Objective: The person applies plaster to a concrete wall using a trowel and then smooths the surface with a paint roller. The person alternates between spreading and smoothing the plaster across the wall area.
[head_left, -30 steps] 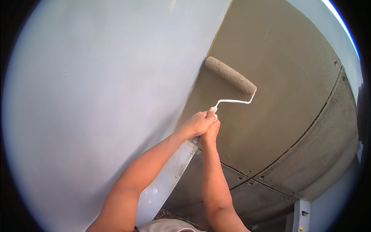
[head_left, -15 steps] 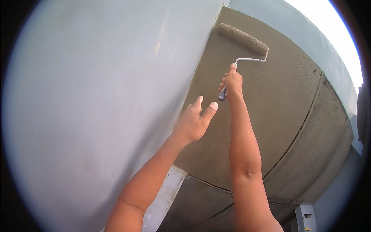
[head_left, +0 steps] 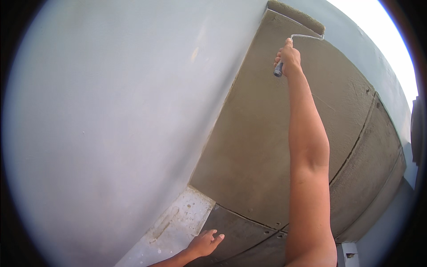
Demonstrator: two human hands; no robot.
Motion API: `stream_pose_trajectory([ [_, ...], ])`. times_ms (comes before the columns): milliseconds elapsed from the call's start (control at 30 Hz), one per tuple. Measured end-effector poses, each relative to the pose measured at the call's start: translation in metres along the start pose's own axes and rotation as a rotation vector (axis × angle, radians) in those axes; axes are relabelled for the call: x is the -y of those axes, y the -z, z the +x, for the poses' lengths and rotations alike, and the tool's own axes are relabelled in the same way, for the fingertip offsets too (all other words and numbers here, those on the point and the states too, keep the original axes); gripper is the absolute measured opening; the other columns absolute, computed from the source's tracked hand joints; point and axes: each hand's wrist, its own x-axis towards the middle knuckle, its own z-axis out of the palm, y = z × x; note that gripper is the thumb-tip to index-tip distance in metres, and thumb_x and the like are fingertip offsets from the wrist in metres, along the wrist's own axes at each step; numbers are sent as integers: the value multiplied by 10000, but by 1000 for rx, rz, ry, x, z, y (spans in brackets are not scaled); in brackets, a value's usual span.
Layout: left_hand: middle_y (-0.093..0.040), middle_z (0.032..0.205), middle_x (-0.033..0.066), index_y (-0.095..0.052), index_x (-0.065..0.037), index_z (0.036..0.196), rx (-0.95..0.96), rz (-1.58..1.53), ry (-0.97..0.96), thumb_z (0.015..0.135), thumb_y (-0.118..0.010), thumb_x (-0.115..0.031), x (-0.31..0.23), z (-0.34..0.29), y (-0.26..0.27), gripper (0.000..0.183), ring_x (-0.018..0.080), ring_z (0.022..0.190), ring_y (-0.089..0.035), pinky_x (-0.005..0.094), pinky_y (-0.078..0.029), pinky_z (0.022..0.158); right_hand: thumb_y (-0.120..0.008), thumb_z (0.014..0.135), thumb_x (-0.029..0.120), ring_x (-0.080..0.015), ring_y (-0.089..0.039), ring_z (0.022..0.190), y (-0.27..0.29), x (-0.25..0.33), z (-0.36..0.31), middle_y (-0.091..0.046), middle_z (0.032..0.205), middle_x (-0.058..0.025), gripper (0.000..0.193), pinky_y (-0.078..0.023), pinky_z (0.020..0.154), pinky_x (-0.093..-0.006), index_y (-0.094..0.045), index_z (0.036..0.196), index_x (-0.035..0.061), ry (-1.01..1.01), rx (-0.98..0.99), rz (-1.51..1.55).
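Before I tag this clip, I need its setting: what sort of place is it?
Likely a building or renovation site: a paint roller, brown panels with dark seams, and a grey wall.

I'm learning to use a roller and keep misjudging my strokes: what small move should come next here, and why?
Probably draw the roller down over the brown panel: it lies along that panel's upper edge, with blue-grey surface just beyond, so going farther could smear it. The right hand alone grips the handle, arm stretched far up.
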Motion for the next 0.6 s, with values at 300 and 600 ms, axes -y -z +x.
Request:
stream_pose_trajectory([
  [300,-699,802,109,-564,53,1339,-90,-16,-81,1023,-529,-541,-4,4,2,675,295,890,-695,394,-521,862,-371,1097,482,-137,-511,538,14,-19,-21,-498,697,-28,499,-473,496,-356,-535,881,63,-62,-24,-152],
  [600,-673,799,132,-546,66,1359,-52,-111,-129,1028,-528,-515,-15,-5,20,669,281,781,-690,406,-529,813,-361,1107,456,-127,-468,439,15,-122,-132,-452,611,-11,505,-450,398,-338,-499,798,81,-133,3,-158],
])
